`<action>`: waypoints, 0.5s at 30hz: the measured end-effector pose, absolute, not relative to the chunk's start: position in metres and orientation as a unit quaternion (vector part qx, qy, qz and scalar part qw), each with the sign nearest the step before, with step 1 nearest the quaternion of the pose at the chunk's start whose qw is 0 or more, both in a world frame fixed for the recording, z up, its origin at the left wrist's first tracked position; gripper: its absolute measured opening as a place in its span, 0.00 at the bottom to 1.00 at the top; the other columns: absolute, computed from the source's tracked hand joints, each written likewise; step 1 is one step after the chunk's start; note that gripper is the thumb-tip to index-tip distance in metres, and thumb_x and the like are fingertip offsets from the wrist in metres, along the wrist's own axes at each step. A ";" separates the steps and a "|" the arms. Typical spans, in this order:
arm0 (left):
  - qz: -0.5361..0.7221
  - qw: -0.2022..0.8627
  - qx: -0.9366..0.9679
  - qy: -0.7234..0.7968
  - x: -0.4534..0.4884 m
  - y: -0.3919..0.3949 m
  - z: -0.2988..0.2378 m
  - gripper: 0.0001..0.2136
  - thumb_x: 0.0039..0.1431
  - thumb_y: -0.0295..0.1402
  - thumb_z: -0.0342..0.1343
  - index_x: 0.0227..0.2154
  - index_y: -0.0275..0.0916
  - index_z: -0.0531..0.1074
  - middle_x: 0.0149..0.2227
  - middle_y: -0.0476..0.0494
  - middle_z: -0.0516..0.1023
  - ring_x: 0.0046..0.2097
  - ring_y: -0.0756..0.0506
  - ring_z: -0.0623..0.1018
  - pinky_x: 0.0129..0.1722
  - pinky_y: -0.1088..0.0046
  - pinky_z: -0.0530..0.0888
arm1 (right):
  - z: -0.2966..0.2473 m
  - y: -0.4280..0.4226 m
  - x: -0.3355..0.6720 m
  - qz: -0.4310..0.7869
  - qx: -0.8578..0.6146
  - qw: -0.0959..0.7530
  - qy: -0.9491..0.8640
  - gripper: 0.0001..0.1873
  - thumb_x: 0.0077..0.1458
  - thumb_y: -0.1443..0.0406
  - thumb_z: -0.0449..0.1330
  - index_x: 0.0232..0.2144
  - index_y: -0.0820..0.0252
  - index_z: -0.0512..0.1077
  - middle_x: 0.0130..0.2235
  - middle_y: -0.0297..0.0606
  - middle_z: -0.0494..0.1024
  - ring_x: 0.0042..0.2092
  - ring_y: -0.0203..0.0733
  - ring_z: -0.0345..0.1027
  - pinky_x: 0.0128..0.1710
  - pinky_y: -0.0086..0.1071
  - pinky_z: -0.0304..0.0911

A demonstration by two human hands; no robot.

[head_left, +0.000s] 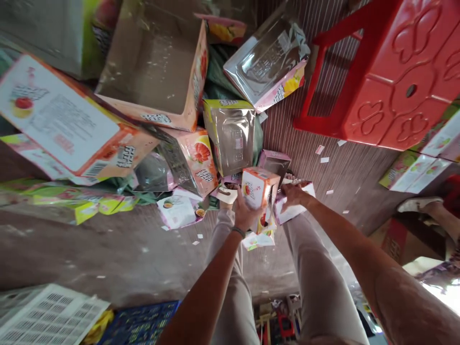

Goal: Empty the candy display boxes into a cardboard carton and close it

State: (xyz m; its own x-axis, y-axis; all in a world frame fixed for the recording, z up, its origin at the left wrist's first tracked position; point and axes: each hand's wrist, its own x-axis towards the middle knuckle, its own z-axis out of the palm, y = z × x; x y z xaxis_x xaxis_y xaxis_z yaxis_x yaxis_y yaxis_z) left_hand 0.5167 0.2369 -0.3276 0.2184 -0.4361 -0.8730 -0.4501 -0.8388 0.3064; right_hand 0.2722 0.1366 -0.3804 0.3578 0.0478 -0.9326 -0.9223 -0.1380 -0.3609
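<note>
My left hand [246, 213] is closed around the lower side of a small white-and-orange printed carton [252, 188], held above the floor between my feet. To its right, my right hand [295, 195] has its fingers bent over a white-and-purple carton [300, 211] and grips it. Beneath the left hand's carton, another printed carton [259, 240] partly shows. Just beyond my hands are a small purple carton [275, 162] and a yellow-edged carton with a clear plastic window [235, 139]. A white-and-purple carton [178, 211] lies left of my foot.
A red plastic stool [391, 81] stands at the upper right. Larger cartons, including an orange-edged one [61, 115], pile up at the left. Paper scraps [324, 160] dot the floor. A white crate [46, 314] sits at lower left, and another person's foot [419, 205] shows at right.
</note>
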 end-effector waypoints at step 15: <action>0.390 0.083 -0.881 0.257 0.570 0.243 -0.302 0.61 0.53 0.46 0.76 0.80 0.31 0.44 0.77 0.16 0.48 0.79 0.22 0.51 0.78 0.43 0.53 | -0.266 0.136 0.365 0.266 -0.780 0.503 0.259 0.20 0.75 0.70 0.52 0.60 0.61 0.79 0.62 0.52 0.79 0.64 0.55 0.68 0.68 0.50 0.58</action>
